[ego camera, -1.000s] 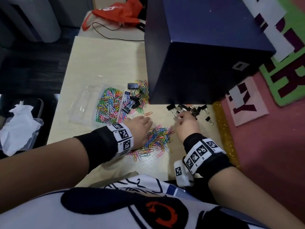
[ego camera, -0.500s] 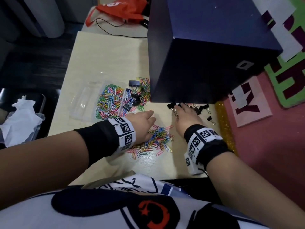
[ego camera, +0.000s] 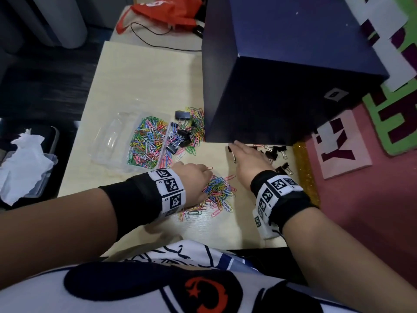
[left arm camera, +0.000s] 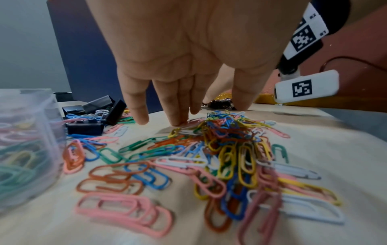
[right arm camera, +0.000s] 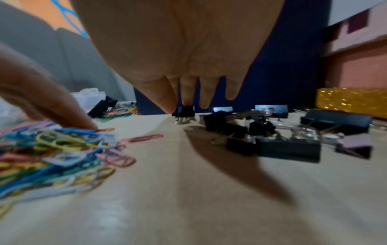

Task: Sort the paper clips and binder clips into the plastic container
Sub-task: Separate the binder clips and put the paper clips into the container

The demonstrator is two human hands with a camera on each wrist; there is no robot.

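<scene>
A loose pile of coloured paper clips (ego camera: 217, 193) (left arm camera: 226, 149) lies near the table's front. My left hand (ego camera: 206, 175) (left arm camera: 182, 119) is over its far edge, fingers straight, tips touching the table and an orange clip (right arm camera: 105, 130). Black binder clips (ego camera: 274, 152) (right arm camera: 289, 147) lie scattered at the foot of the dark blue box. My right hand (ego camera: 234, 150) (right arm camera: 178, 107) reaches among them, thumb and forefinger pinching a small black binder clip (ego camera: 230, 149) (right arm camera: 186, 110). The clear plastic container (ego camera: 112, 143) (left arm camera: 25, 149) sits to the left, one compartment full of paper clips (ego camera: 147, 138).
A large dark blue box (ego camera: 282, 75) fills the table's far right. More binder clips (ego camera: 182, 135) and paper clips (ego camera: 196, 127) lie between the container and the box. A gold glitter strip (ego camera: 304, 172) runs along the right edge. A tissue box (ego camera: 20, 163) stands off the table at left.
My right hand has moved forward from the pile's edge to the binder clips by the box and closed on one. The left hand edged forward over the paper clips.
</scene>
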